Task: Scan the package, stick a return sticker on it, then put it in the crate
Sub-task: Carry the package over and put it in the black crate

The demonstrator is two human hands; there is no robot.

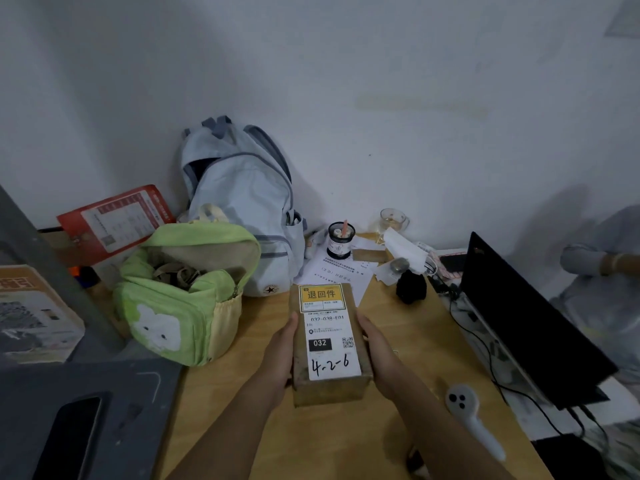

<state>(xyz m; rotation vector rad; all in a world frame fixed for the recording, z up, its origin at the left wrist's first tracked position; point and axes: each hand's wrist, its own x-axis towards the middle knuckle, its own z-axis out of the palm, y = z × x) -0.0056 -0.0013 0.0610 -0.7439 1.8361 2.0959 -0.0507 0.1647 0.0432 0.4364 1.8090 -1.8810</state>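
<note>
I hold a small brown cardboard package [329, 389] above the wooden table [415, 344], near its middle. My left hand [280, 355] grips its left side and my right hand [375, 355] grips its right side. A white shipping label with "032" and handwritten "4-2-6" covers the top. A yellow return sticker [322, 297] sits on the far end of that top face. A white handheld scanner [467, 410] lies on the table to the right of my right arm. No crate is identifiable in this view.
A green bag [180, 299] and a pale blue backpack [239, 202] stand at the left against the wall. A dark laptop [530, 320] with cables fills the right side. Papers, a black cup, a glass and a dark pouch lie at the back. A dark grey surface with a phone [72, 438] is at lower left.
</note>
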